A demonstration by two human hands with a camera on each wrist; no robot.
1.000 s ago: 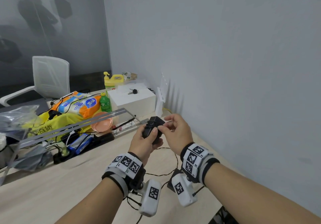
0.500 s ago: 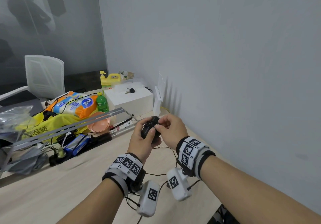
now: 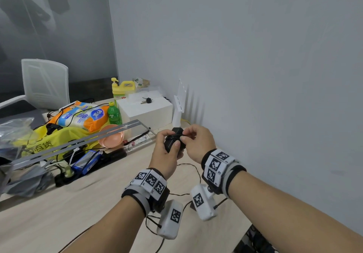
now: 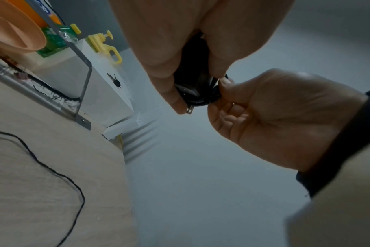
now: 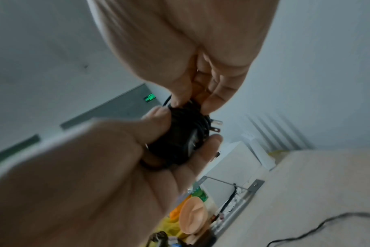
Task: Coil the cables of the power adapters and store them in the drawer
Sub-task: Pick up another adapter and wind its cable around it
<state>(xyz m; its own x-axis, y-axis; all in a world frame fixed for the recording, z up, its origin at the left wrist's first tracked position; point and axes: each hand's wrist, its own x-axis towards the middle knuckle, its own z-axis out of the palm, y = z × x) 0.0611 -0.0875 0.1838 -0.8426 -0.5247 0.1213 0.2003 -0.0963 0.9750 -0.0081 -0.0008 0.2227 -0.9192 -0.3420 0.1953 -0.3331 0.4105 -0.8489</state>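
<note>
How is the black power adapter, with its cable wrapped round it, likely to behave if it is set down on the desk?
The power adapter looks blocky, so probably won't roll. Its thin cable seems springy; the wraps may loosen once the right hand releases.

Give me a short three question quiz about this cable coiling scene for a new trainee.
1. True or false: the left hand grips the black power adapter.
2. What does the right hand pinch? A) the keys on the white box B) the adapter's cable C) the green bottle
3. Fill in: the adapter's two metal prongs show in the ____ wrist view, beside the wound cable.

Key
1. True: its fingers curl round the adapter body.
2. B: thumb and fingertips pinch the cable against the adapter; the keys lie untouched on the white box.
3. Right (the left wrist view shows a prong too).
</note>
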